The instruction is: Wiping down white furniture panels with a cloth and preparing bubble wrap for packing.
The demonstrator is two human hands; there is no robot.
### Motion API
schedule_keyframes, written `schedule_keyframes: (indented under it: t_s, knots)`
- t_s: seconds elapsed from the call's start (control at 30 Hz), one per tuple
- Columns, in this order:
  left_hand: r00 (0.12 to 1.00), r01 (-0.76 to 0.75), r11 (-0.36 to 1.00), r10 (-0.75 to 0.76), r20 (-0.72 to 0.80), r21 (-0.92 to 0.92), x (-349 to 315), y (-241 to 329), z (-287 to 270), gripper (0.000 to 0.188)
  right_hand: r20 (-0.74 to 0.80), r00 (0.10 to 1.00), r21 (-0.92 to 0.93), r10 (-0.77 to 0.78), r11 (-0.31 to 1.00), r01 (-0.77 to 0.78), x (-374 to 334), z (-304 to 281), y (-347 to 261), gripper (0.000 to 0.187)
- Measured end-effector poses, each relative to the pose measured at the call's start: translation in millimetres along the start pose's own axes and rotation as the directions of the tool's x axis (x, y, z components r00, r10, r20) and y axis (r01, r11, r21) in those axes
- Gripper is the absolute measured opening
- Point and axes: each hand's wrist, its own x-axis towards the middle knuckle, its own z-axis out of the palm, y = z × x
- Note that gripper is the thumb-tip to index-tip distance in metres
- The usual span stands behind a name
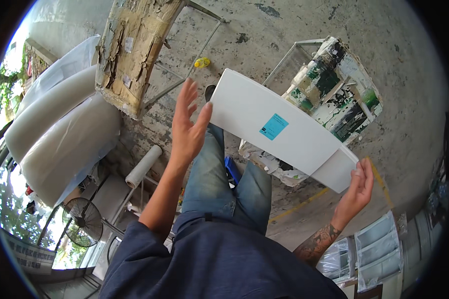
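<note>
A long white panel point(244, 99), with a blue label point(274, 126) on its face, lies slantwise in front of me over a work stand point(343, 99). The stand's padded top is worn and smeared with green, black and white. At the panel's left end is my left hand point(188, 132), open, its fingers spread upward and its thumb close to the edge. Whether that thumb touches the panel I cannot tell. My right hand point(358, 187) is closed at the panel's right end, thumb against the edge. A paler strip point(334, 167) shows on that end.
Another stand with a torn brown padded top point(129, 50) is at the far left. Large plastic-wrapped pieces point(70, 129) lean beside it, near a white roll point(143, 166) and a fan point(82, 222). A yellow bottle point(202, 63) is on the concrete floor. Wrapped panels point(378, 249) stand at the lower right.
</note>
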Motion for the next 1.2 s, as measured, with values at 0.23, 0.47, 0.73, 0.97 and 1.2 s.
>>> schedule_keyframes:
  t_s: [0.23,0.47,0.73,0.97,1.2]
  knots:
    - [0.878,0.362,0.693,-0.479,-0.022,-0.624,-58.9,-58.7,46.5,0.085,0.704,0.551,0.101,-0.448,0.831,0.547,78.0,95.7,-81.7,0.065]
    - [0.918,0.099,0.345,-0.393,-0.048,-0.933,-50.3,-49.1,149.7,0.080,0.994,-0.045,0.105,-0.098,0.976,0.189,99.7,206.8,-86.2,0.085]
    - [0.858,0.023,0.444,-0.469,-0.210,-0.896,-41.8,-48.5,188.9,0.106,0.993,0.115,-0.045,-0.003,0.910,0.413,105.2,192.9,-76.0,0.070]
    - [0.933,0.332,0.159,-0.202,0.298,-0.930,-91.9,-85.3,91.2,0.105,0.980,0.154,-0.168,0.128,0.944,0.283,110.9,186.1,-70.8,0.081]
    - [0.863,0.071,0.246,-0.502,-0.064,-0.967,-237.8,-346.9,-87.7,0.057,0.672,0.618,-0.003,-0.408,0.833,0.553,32.3,179.9,-97.2,0.065]
